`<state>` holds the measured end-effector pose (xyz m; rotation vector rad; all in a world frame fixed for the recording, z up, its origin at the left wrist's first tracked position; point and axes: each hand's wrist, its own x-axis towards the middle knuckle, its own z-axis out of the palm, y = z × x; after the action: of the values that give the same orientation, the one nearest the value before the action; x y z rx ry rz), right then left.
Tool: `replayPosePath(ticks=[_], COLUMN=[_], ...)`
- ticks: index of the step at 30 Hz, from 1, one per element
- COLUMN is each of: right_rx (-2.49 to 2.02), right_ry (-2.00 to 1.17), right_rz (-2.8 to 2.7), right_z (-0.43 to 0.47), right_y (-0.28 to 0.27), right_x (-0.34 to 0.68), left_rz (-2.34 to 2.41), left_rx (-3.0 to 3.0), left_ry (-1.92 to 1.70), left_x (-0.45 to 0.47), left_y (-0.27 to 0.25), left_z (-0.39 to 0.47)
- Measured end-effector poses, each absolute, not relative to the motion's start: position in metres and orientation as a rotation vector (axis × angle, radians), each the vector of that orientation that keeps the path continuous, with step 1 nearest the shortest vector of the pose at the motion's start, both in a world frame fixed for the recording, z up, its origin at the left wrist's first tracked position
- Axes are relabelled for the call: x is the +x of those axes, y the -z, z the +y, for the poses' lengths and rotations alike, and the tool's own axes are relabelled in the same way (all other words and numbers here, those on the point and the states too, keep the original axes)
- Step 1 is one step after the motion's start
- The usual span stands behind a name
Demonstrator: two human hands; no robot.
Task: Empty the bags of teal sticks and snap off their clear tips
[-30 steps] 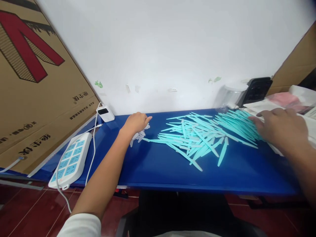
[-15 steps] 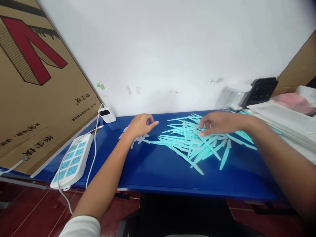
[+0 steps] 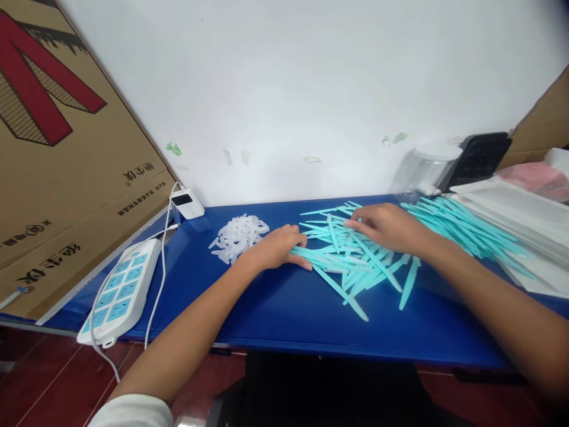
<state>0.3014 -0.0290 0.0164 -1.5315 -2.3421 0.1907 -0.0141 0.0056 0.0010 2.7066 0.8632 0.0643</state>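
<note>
A loose heap of slim turquoise blade-shaped sticks (image 3: 355,261), several with pale ends, lies in the middle of the blue table. At the heap's left edge is my left hand (image 3: 282,246), its thumb and fingers closed round the tip of a turquoise stick. My right hand (image 3: 384,225) reaches over the heap's back right part, thumb and forefinger pinched on a stick there; its fingertips partly hide the contact. A small pile of translucent white pieces, like little caps (image 3: 240,234), sits just left of my left hand.
More turquoise sticks (image 3: 462,225) lie in a neater bundle at the right, beside white packaging sheets (image 3: 520,207). A clear jar (image 3: 429,169) and a black phone-like object (image 3: 480,157) stand behind. Leftward are a power strip (image 3: 122,290), a white device (image 3: 187,203) and a large carton (image 3: 80,178).
My left hand has moved right, from over the white pieces to the heap's left edge, and closed on a stick. My right hand's thumb and forefinger have come together at the heap.
</note>
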Motion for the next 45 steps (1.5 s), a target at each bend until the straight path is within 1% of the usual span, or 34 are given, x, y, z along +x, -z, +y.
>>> replayPosePath(ticks=[6, 12, 18, 23, 25, 27, 30, 33, 36, 39, 41, 43, 45], right_rx=[-1.449, -1.422, -1.4, -1.35, -1.35, -1.353, -1.352, -1.345, -1.283, -1.2, -1.145, -1.066, -0.997], right_ry=[-0.184, -0.099, -0.085, -0.121, -0.111, -0.104, -0.142, -0.322, -0.681, -1.033, -1.199, -1.312, -1.358], right_rz=[-2.334, -2.317, -2.26, -2.194, -2.146, -2.113, -2.088, -2.042, -1.97, -1.852, -1.676, -1.443, -1.246], right_z=[-0.03, -0.028, -0.035, -0.046, -0.047, -0.047, -0.046, -0.048, -0.053, -0.061, -0.065, -0.068, -0.068], right_y=[-0.013, -0.007, -0.008, -0.013, -0.014, -0.014, -0.013, -0.013, -0.013, -0.012, -0.01, -0.009, -0.008], right_x=[0.298, 0.3, 0.289, 0.274, 0.272, 0.273, 0.275, 0.271, 0.262, 0.248, 0.239, 0.232, 0.23], left_rz=[0.843, 1.057, 1.279, 1.482, 1.542, 1.552, 1.383, 1.149, 1.002, 0.919, 0.907, 0.917, 0.913], left_rx=[2.755, 2.774, 2.853, 2.879, 2.858, 2.81, 2.69, 2.495, 2.275, 2.107, 2.035, 2.0, 1.993], left_ry=[-0.035, 0.041, -0.129, -0.139, -0.201, -0.337, -0.588, -0.807, -0.951, -0.997, -1.009, -1.008, -0.981], left_x=[-0.006, -0.005, -0.005, -0.01, -0.013, -0.015, -0.015, -0.009, 0.0, 0.008, 0.012, 0.013, 0.015], left_y=[-0.001, -0.009, -0.017, -0.028, -0.031, -0.033, -0.034, -0.031, -0.026, -0.021, -0.018, -0.017, -0.015], left_z=[0.0, -0.006, -0.007, -0.007, -0.005, -0.004, -0.004, -0.007, -0.012, -0.017, -0.019, -0.021, -0.022])
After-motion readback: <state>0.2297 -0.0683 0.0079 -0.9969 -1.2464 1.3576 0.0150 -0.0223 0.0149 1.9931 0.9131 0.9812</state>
